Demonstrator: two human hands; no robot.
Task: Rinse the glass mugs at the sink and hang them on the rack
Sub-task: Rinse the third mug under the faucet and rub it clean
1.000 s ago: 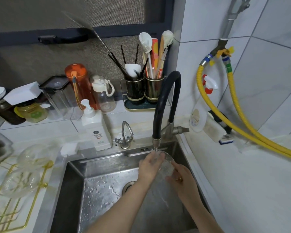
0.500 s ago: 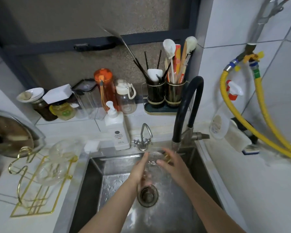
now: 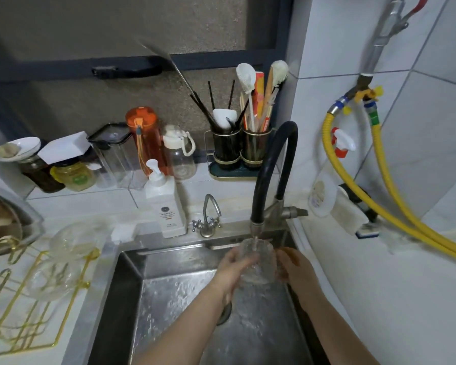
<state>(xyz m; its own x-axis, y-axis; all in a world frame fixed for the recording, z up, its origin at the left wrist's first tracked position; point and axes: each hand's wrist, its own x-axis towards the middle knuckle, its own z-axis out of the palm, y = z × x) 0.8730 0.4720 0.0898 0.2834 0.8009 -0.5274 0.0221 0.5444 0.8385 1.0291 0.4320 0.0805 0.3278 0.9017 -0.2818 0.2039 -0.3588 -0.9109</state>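
A: Item 1, glass mug [image 3: 257, 262]. We logged it upright over the sink [image 3: 132, 291], rim up, right under the black faucet [image 3: 273, 175] spout, w/ a thin stream of water running into its mouth.

B: Grip on it?

A: Both hands. Left hand [image 3: 234, 270] was curled round the mug's left wall, fingers wrapped to the front. Right hand [image 3: 295, 264] clasped the right side; we think it had the handle, but glass and blur hid that, so approx. only.

B: Item 2?

A: Gold wire rack [image 3: 34, 309], on the counter left of the sink. We counted two clear glass pieces on it: one glass [image 3: 73, 241] at the rack's far end, a second glass [image 3: 50, 280] nearer us. Both hazy; we couldn't tell how they sat on the wire.

B: Basin contents?

A: Wet steel floor, drain [image 3: 225, 314] partly behind the left forearm. Small tap [image 3: 208, 217] at the back rim, just left of the faucet.

B: Misc., back ledge?

A: White pump bottle [image 3: 166, 206] beside the small tap. Behind it an orange bottle [image 3: 145, 138], a clear bottle w/ white cap [image 3: 179, 154], a square clear canister [image 3: 113, 151], two jars at far left. Utensil caddy [image 3: 238, 151], two dark cups, holding chopsticks and brushes.

B: Right wall?

A: Two yellow hoses [image 3: 379, 201] dropping from a valve, a spray bottle [image 3: 324, 191] leaning on the tile, a sponge [image 3: 350, 214] next to it.
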